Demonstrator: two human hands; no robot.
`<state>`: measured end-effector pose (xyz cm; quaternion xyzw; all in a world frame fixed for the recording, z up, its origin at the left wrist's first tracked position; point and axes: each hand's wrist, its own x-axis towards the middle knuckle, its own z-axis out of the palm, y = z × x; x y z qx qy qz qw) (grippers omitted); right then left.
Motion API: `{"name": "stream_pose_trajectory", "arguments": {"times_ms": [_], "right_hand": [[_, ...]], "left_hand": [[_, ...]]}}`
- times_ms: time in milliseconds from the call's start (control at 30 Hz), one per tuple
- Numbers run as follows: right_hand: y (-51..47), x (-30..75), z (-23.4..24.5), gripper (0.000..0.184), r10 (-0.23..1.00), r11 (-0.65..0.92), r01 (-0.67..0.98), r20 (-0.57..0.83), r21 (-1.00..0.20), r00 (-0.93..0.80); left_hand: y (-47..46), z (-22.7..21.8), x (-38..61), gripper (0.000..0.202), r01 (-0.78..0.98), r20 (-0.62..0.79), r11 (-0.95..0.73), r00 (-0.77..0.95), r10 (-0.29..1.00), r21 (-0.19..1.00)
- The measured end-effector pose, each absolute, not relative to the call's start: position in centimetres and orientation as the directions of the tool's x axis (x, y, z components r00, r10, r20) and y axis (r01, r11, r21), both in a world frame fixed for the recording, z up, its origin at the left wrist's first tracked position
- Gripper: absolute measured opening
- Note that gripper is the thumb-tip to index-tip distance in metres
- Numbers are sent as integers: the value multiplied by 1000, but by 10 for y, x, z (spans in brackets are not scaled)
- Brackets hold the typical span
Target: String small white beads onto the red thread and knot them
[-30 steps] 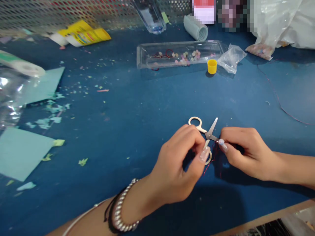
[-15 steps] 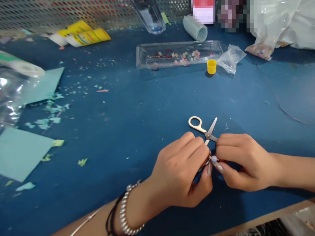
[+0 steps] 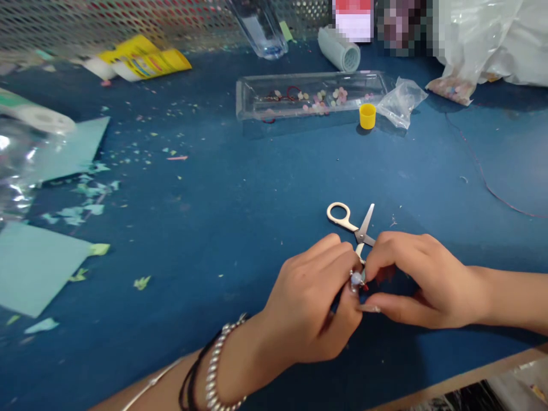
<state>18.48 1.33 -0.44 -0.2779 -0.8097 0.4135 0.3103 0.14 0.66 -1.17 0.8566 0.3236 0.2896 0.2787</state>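
Blue covering lay over the desk (image 3: 240, 188), littered with tiny paper scraps, and a perforated metal screen (image 3: 107, 20) stood along its far edge. Down at the near edge the two hands met. The left hand (image 3: 312, 308) had its grip closed, thumb and fingertips pinched on one small bead (image 3: 356, 278). The bead was pale, bluish white, round and glossy, held just above the desk between the two hands. The right hand (image 3: 411, 279) had its grip drawn shut too, forefinger bent down to the bead and thumb stretched beneath it. Whether it nipped the bead itself or the bit of red thread (image 3: 366, 287) showing just below, I could not tell.

Just beyond the knuckles lay one small pair of scissors (image 3: 351, 224), blades apart, one cream loop in sight and the other hidden under the fingers. On the left wrist sat one string of pearly beads (image 3: 213, 365) beside dark cords.

Farther back stood one clear tray (image 3: 257, 94) holding little flowers and red loops. One yellow cap (image 3: 367, 116) stood close in front of the tray, beside one crumpled clear bag (image 3: 402, 100). Two teal paper sheets (image 3: 38, 268) lay off to the left, and two yellow tubes (image 3: 145, 60) near the screen. One long red strand (image 3: 483, 171) trailed across the right side.
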Motion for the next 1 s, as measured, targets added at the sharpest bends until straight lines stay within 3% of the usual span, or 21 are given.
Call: {"name": "stream_pose_trajectory", "arguments": {"times_ms": [133,300,567,867,1000], "right_hand": [[15,186,-3,12,721,426,157,229,-891,-654],[15,185,-4,9,721,452,181,238,-873,-651],[12,182,-7,5,662,650,227,393,-726,-638],[12,182,-7,13,621,743,333,412,-580,-667],[12,183,-8,14,582,795,382,415,-471,-699]], "left_hand": [[6,-11,0,18,357,289,-574,601,745,737],[6,-10,1,19,355,278,-576,617,736,736],[8,-7,5,17,345,277,-609,659,699,715],[8,-8,5,18,365,270,-621,667,694,694],[7,-10,4,16,424,274,-665,676,684,615]]}}
